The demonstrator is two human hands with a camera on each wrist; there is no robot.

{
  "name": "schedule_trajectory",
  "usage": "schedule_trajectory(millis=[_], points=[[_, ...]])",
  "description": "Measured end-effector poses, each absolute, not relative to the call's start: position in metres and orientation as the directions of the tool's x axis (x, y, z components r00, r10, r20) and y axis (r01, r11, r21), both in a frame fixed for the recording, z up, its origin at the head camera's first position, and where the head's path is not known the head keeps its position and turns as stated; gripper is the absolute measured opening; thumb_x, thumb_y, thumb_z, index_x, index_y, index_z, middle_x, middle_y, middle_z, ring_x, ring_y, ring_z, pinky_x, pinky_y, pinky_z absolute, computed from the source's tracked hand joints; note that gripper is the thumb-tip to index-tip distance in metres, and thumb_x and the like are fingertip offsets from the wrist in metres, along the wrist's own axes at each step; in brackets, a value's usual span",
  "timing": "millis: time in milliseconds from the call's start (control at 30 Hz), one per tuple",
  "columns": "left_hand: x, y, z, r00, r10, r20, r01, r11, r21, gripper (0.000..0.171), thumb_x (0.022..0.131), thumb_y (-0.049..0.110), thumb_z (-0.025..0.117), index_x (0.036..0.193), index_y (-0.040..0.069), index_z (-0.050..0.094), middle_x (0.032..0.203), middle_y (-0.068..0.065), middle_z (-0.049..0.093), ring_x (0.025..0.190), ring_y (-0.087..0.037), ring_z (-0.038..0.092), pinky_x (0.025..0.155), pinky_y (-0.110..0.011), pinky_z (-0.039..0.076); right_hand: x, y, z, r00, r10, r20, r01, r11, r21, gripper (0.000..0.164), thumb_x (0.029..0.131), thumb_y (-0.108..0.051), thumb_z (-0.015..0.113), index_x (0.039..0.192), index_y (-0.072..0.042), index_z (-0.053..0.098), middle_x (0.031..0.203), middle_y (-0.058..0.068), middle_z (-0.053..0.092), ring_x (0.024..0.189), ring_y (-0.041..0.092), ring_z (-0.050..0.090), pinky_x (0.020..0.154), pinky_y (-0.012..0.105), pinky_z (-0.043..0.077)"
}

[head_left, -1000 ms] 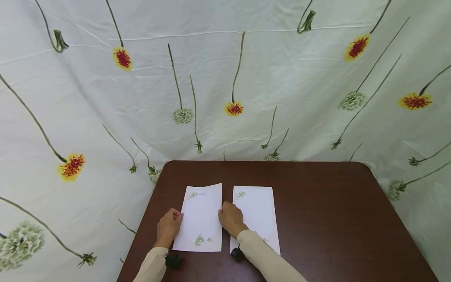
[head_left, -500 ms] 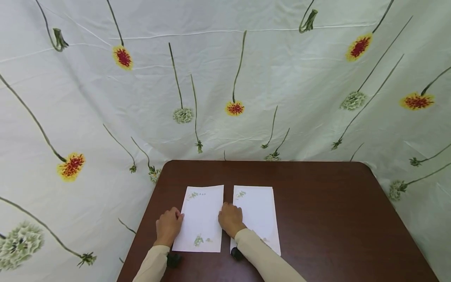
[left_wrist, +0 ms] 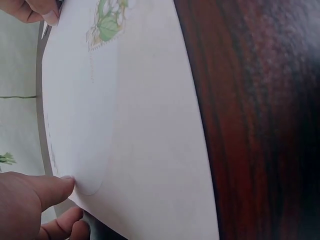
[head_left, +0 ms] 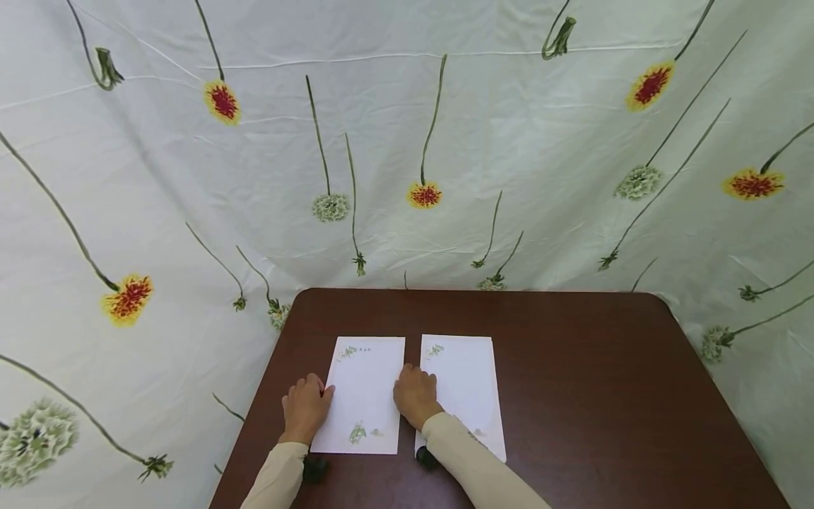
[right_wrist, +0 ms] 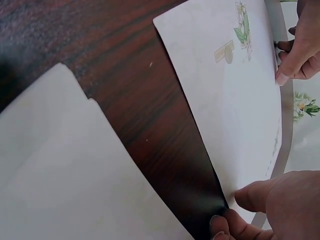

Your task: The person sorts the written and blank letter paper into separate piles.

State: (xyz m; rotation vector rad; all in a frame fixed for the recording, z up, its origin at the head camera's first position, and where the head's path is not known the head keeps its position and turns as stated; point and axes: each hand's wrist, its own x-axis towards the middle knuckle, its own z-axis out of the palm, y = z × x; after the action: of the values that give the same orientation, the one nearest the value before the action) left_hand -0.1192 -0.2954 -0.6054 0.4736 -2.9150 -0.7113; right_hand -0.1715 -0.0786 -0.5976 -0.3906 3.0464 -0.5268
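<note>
A white sheet of paper [head_left: 364,389] with small green plant prints lies on the brown table, its long sides running away from me. At its left edge my left hand [head_left: 307,408] pinches the paper; in the left wrist view the thumb [left_wrist: 57,190] presses on top with the other fingers curled at the edge. My right hand [head_left: 416,397] pinches the opposite edge, thumb [right_wrist: 255,195] on the sheet and fingertips tucked beside and under it. Part of that right edge is hidden behind the hand.
Right of the sheet lies a second stack of white printed paper [head_left: 463,385], partly covered by my right forearm [head_left: 480,459]. The dark brown table [head_left: 604,396] extends to the right. Behind it hangs a white cloth [head_left: 521,141] with flower prints.
The sheet's far edge, wavy and slightly raised a second ago, now lies straight and flatter, its far right corner a little lower and further right. Both hands have barely shifted.
</note>
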Motion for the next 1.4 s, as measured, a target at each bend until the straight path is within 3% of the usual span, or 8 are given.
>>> schedule_trajectory(millis=[367, 633, 800, 967, 1233, 1400], points=[[-0.119, -0.293, -0.607, -0.942, -0.335, 0.035, -0.281, 0.838, 0.468, 0.024, 0.097, 0.015, 0.072, 0.089, 0.001, 0.055, 0.085, -0.018, 0.059, 0.083, -0.038, 0.056, 0.077, -0.053, 0.036, -0.17, -0.079, -0.601, -0.969, -0.246, 0.018, -0.238, 0.916, -0.323, 0.028, 0.097, -0.022, 0.074, 0.107, 0.003, 0.066, 0.091, 0.017, 0.071, 0.084, 0.035, 0.072, 0.076, 0.047, 0.053], [-0.123, -0.282, -0.606, -0.932, -0.354, 0.08, -0.279, 0.84, 0.466, 0.021, 0.097, 0.014, 0.071, 0.092, -0.001, 0.058, 0.088, -0.021, 0.061, 0.086, -0.042, 0.059, 0.08, -0.056, 0.039, -0.176, -0.062, -0.598, -0.957, -0.242, 0.16, -0.288, 0.858, -0.424, 0.018, 0.093, -0.015, 0.075, 0.086, -0.002, 0.065, 0.077, 0.015, 0.07, 0.074, 0.034, 0.072, 0.066, 0.047, 0.053], [-0.131, -0.268, -0.599, -0.938, -0.339, 0.071, -0.27, 0.844, 0.463, 0.02, 0.099, 0.016, 0.07, 0.099, -0.001, 0.06, 0.094, -0.022, 0.064, 0.094, -0.044, 0.061, 0.087, -0.058, 0.041, -0.189, -0.039, -0.59, -0.966, -0.22, 0.135, -0.258, 0.829, -0.496, 0.022, 0.098, -0.016, 0.069, 0.079, -0.007, 0.061, 0.073, 0.011, 0.067, 0.073, 0.031, 0.07, 0.065, 0.046, 0.053], [-0.139, -0.248, -0.589, -0.951, -0.301, 0.066, -0.235, 0.846, 0.479, 0.019, 0.098, 0.017, 0.07, 0.1, -0.001, 0.063, 0.093, -0.019, 0.065, 0.094, -0.042, 0.062, 0.088, -0.058, 0.043, -0.2, -0.008, -0.578, -0.985, -0.152, 0.088, -0.175, 0.839, -0.514, 0.019, 0.099, -0.019, 0.068, 0.086, -0.005, 0.063, 0.081, 0.014, 0.071, 0.078, 0.033, 0.071, 0.069, 0.048, 0.055], [-0.151, -0.206, -0.586, -0.977, -0.182, 0.113, -0.104, 0.864, 0.493, 0.015, 0.096, 0.016, 0.072, 0.094, 0.003, 0.066, 0.085, -0.013, 0.066, 0.081, -0.034, 0.063, 0.078, -0.053, 0.047, -0.204, 0.051, -0.575, -1.0, -0.023, 0.007, -0.023, 0.861, -0.507, 0.023, 0.101, -0.024, 0.068, 0.103, -0.001, 0.067, 0.095, 0.017, 0.075, 0.091, 0.038, 0.074, 0.083, 0.053, 0.056], [-0.155, -0.176, -0.589, -0.988, -0.107, 0.11, -0.042, 0.877, 0.479, 0.017, 0.095, 0.018, 0.073, 0.088, 0.005, 0.066, 0.081, -0.01, 0.064, 0.077, -0.03, 0.063, 0.073, -0.049, 0.048, -0.2, 0.081, -0.582, -0.999, 0.022, -0.032, 0.035, 0.87, -0.492, 0.028, 0.101, -0.025, 0.068, 0.108, 0.002, 0.066, 0.098, 0.017, 0.074, 0.092, 0.039, 0.073, 0.084, 0.056, 0.056]])
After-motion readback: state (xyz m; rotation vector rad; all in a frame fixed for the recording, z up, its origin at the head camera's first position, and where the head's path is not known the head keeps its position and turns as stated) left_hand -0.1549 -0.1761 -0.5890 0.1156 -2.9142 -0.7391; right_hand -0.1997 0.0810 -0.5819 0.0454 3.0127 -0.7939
